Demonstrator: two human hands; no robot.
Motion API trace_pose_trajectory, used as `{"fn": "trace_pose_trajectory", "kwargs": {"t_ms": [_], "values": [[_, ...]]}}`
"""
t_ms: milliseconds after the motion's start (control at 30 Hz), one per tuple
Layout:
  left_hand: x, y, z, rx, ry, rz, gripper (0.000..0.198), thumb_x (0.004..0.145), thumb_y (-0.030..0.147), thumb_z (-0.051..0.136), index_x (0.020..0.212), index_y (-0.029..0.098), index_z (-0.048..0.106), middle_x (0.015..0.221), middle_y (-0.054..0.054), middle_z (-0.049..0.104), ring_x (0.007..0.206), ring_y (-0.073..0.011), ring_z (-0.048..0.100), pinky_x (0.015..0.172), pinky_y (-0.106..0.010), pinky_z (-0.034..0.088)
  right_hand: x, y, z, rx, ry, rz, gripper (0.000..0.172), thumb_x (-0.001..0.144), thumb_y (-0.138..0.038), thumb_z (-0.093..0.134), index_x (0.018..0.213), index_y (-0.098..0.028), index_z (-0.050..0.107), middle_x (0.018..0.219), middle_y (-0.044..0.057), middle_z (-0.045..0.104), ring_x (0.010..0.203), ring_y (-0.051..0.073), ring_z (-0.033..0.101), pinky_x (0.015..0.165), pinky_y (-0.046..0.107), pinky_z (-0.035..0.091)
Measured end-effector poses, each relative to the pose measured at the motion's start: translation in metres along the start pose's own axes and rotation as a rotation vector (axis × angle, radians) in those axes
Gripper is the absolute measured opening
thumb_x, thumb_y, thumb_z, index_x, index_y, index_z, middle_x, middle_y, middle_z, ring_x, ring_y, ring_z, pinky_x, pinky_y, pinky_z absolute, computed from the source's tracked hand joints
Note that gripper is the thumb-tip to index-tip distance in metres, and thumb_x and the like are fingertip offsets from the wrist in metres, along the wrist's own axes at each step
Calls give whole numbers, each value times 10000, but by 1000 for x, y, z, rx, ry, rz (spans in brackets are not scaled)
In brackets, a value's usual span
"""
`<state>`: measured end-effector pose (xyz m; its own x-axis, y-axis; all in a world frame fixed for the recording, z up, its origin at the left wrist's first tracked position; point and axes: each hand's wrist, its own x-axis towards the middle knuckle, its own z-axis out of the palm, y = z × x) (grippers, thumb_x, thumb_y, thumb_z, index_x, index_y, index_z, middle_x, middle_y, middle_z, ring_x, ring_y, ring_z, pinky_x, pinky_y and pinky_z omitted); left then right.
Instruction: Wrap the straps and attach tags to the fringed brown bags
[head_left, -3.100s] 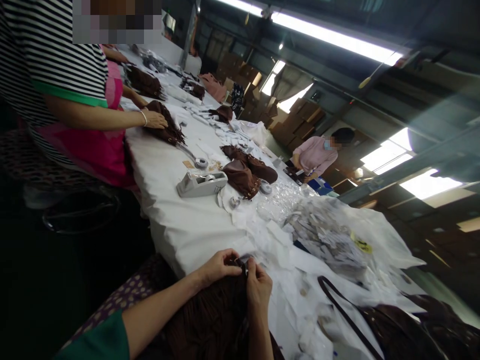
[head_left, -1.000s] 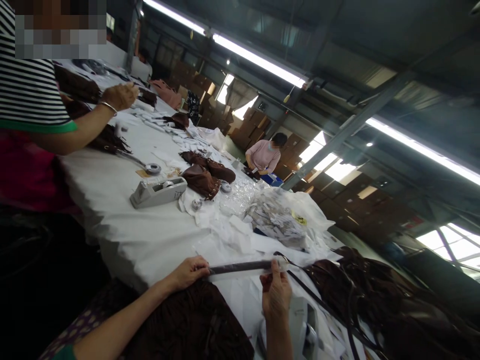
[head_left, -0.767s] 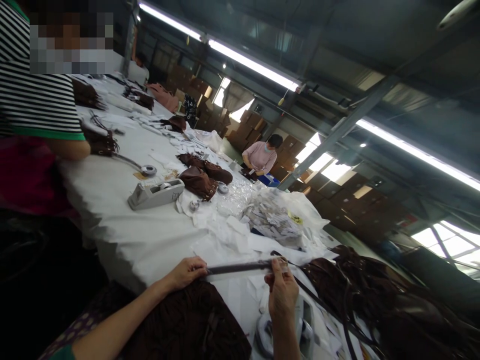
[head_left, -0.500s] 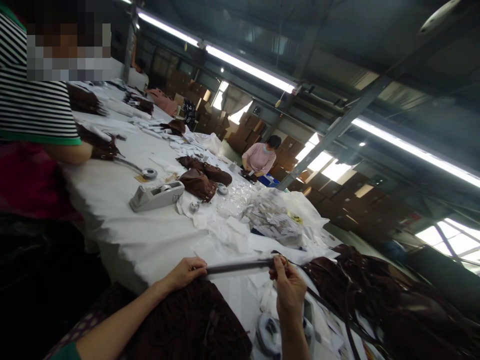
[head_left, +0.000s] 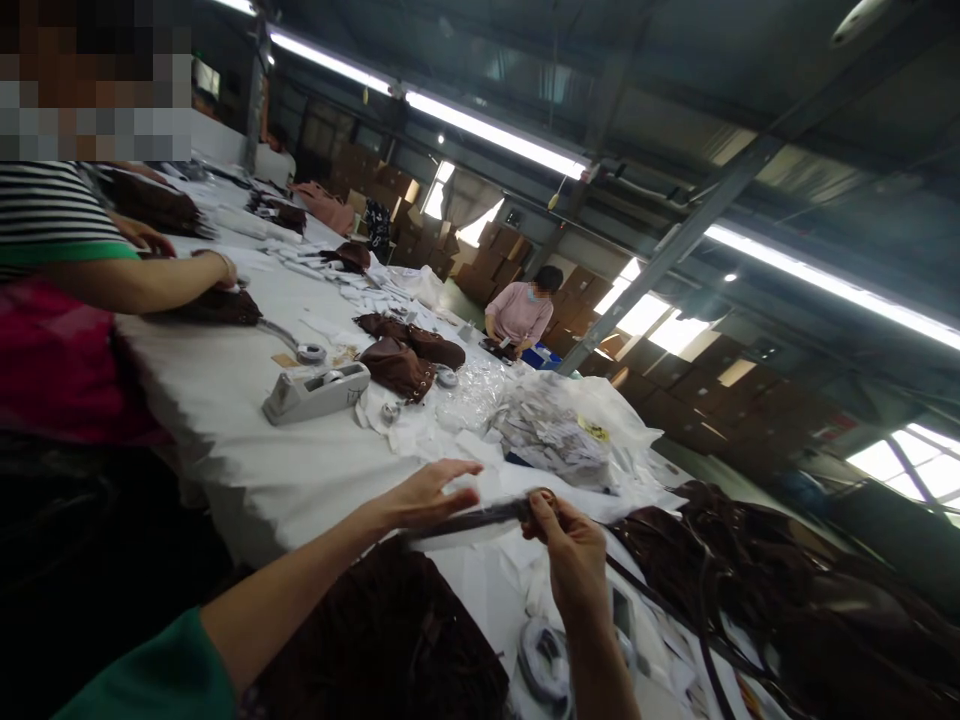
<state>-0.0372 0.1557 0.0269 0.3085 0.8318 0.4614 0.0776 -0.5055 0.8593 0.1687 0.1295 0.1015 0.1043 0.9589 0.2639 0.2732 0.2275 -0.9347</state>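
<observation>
My right hand (head_left: pixel 570 535) pinches the end of a dark strap (head_left: pixel 480 520) by a small gold-coloured ring. My left hand (head_left: pixel 435 492) is open, thumb and fingers apart, just above the strap's other end, which is blurred. Whether that hand touches the strap I cannot tell. Below both hands a dark brown fringed bag (head_left: pixel 390 640) lies close to my body. A grey roll of tape (head_left: pixel 544 660) rests on the table beside my right forearm.
Brown bags with long straps (head_left: pixel 795 590) are heaped on the right. Ahead on the white-covered table (head_left: pixel 300 480) are a tape dispenser (head_left: pixel 319 393), a brown bag (head_left: pixel 397 368) and clear plastic full of pale slips (head_left: pixel 547 430). A co-worker in stripes (head_left: pixel 60 215) works at the left; another person (head_left: pixel 521 312) is farther back.
My left hand has let go of the strap's left end and moved right and up, opening. My right hand keeps its pinch. The co-worker at the left has reached farther over the bag there.
</observation>
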Motion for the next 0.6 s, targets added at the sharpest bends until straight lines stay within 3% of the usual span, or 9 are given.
{"fn": "trace_pose_trajectory", "kwargs": {"t_ms": [67, 133, 167, 233, 300, 367, 433, 500, 600], "values": [[17, 25, 8, -105, -203, 7, 357, 845, 481, 524, 965, 177, 667, 916, -56, 671, 875, -208, 603, 784, -281, 445, 1, -1, 3, 21, -66, -3, 341, 685, -458, 742, 759, -127, 708, 525, -3, 597, 493, 115, 522, 505, 233, 434], [24, 35, 19, -194, -304, -53, 325, 860, 457, 490, 818, 170, 637, 639, 8, 576, 581, -135, 523, 560, -228, 395, 3, 0, 0, 35, -97, 20, 363, 694, -475, 728, 771, -122, 702, 527, 8, 603, 491, 124, 533, 505, 242, 445], [26, 35, 23, -207, -299, -81, 316, 861, 438, 482, 758, 168, 608, 564, 33, 500, 502, -108, 445, 494, -217, 336, 4, 2, -3, 30, -85, 35, 389, 696, -492, 717, 803, -118, 699, 554, 21, 619, 498, 135, 549, 505, 254, 456], [26, 28, 27, -157, -225, -113, 297, 850, 394, 487, 669, 167, 546, 517, 57, 395, 461, -84, 343, 449, -217, 245, 4, 5, -13, -66, 5, 7, 455, 709, -514, 686, 925, -114, 684, 641, 47, 653, 524, 161, 583, 507, 278, 479], [27, 18, 28, -61, -177, -138, 292, 835, 357, 494, 613, 166, 498, 514, 60, 360, 468, -79, 322, 449, -223, 210, 0, 7, -20, -313, 95, -178, 472, 751, -473, 651, 1080, -135, 640, 766, 65, 666, 581, 174, 603, 547, 297, 500], [29, 13, 28, 0, -190, -170, 293, 828, 339, 488, 592, 166, 474, 508, 61, 352, 475, -81, 325, 457, -224, 208, -7, 9, -19, -647, 37, -452, 425, 807, -355, 607, 1194, -181, 584, 911, 83, 644, 688, 186, 610, 627, 312, 511], [33, 14, 31, 16, -242, -157, 275, 826, 317, 485, 597, 164, 476, 524, 56, 383, 501, -85, 356, 479, -217, 240, -15, 13, -11, -964, -110, -647, 409, 823, -210, 568, 1231, -194, 553, 1007, 107, 600, 777, 206, 602, 673, 320, 505], [35, 16, 34, 17, -285, -126, 225, 813, 292, 502, 629, 163, 500, 555, 48, 437, 534, -91, 402, 513, -209, 282, -19, 20, -1, -1215, -203, -700, 361, 812, -87, 526, 1161, -161, 576, 958, 112, 584, 766, 212, 596, 636, 301, 490], [33, 13, 32, -28, -387, -186, 151, 804, 321, 528, 768, 176, 548, 551, 52, 484, 502, -103, 446, 503, -208, 318, -13, 34, 4, -1420, -216, -640, 257, 797, 9, 469, 950, -144, 608, 817, 80, 573, 672, 190, 584, 557, 256, 443]]}}
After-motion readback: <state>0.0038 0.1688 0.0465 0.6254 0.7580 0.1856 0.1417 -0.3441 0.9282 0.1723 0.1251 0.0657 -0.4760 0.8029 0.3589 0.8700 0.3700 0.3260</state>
